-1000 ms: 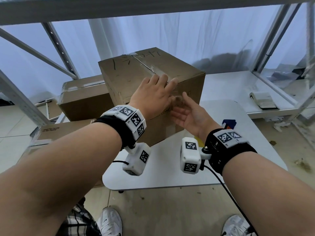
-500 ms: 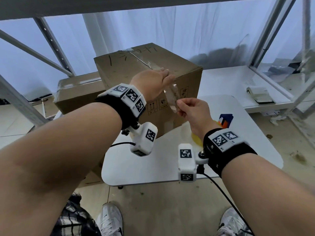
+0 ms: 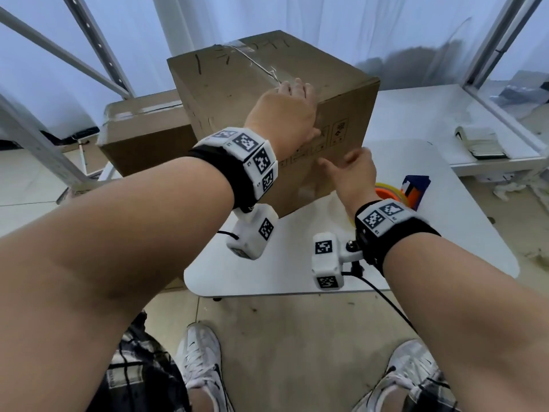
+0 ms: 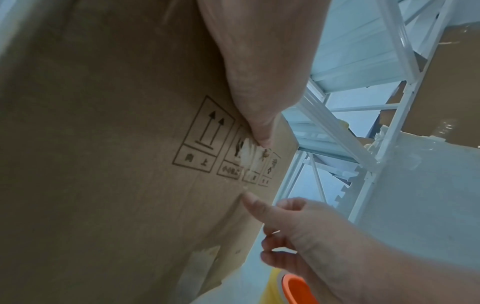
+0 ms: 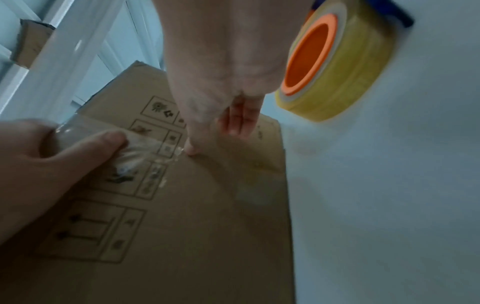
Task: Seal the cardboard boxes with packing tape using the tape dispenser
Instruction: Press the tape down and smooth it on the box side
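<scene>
Both hands rest open on the brown cardboard box (image 3: 237, 93) on the white tabletop (image 3: 267, 272): left hand (image 3: 282, 114) flattening clear tape (image 5: 140, 148), right hand (image 3: 350, 173) thumb touching. Only the right wrist view shows the yellow orange-cored tape roll (image 5: 335, 67) whole, right of the box.

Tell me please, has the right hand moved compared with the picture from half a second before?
Yes. The right hand let go of the tape end and now lies open against the box side, lower, beneath the printed handling symbols.
</scene>
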Motion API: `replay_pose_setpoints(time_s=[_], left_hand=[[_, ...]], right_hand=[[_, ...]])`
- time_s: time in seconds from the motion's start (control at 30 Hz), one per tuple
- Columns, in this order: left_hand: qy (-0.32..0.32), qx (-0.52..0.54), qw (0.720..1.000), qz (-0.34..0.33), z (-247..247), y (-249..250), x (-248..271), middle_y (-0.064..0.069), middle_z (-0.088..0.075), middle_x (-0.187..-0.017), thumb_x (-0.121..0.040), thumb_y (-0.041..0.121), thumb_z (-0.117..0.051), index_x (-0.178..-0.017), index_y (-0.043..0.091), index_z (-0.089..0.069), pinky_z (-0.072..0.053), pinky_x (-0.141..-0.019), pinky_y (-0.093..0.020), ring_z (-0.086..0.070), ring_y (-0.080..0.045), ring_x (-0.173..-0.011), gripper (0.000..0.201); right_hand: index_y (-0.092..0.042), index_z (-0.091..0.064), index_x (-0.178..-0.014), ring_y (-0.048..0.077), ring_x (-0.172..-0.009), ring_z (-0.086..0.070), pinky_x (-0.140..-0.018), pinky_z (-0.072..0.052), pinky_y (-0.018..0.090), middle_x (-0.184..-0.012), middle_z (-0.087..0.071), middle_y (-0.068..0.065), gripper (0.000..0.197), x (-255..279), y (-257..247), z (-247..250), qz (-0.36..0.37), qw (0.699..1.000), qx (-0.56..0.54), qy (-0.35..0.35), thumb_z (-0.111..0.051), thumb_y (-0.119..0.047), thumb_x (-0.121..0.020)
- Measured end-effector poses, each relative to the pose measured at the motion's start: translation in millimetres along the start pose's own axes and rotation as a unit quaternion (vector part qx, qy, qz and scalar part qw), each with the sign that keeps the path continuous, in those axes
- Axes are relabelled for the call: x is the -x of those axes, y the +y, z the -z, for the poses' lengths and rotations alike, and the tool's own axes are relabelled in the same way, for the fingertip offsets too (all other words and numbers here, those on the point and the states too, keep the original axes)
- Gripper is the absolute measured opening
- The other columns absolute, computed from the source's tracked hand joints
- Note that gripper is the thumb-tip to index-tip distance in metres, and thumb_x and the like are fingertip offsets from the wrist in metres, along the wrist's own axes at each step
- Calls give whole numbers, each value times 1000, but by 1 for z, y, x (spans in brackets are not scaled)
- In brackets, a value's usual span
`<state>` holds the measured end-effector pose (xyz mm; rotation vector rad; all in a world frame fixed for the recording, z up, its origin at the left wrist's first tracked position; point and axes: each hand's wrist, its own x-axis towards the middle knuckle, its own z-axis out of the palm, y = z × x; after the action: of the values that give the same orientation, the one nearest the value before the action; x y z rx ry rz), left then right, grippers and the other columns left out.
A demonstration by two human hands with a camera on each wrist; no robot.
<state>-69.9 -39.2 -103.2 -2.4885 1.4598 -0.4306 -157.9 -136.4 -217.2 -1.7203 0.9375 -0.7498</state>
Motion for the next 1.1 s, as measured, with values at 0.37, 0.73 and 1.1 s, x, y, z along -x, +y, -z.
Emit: replay_pose_setpoints(time_s=[0.37,0.73,1.1], left_hand=[[-79,-257,944,-191,-45,0,34,-7,2,-160,-100,53,-18,-151,5,1,6,-117,-36,4,-19,-147,72],[4,-310,942,-129,-25,-5,31,-10,4,-160,-96,58,-29,-153,19,-5,-1,-117,-48,4,-36,-145,73],[-69,222,971,-46,13,-67,15,10,-23,-156,-103,44,-23,-148,32,-29,-13,-113,-27,-20,-10,-143,47]], right_hand=[[-16,-47,-140,18,-141,-28,-118,-17,34,-150,-39,1,41,-37,-84,33,290,921,193,-172,-37,-15,-100],[-12,-60,-128,18,-134,-39,-116,-22,30,-140,-51,4,43,-35,-78,23,288,938,136,-139,-37,-9,-92],[-11,-62,-123,16,-128,-43,-113,-27,29,-135,-54,3,33,-27,-74,24,290,943,111,-123,-46,-8,-94]])
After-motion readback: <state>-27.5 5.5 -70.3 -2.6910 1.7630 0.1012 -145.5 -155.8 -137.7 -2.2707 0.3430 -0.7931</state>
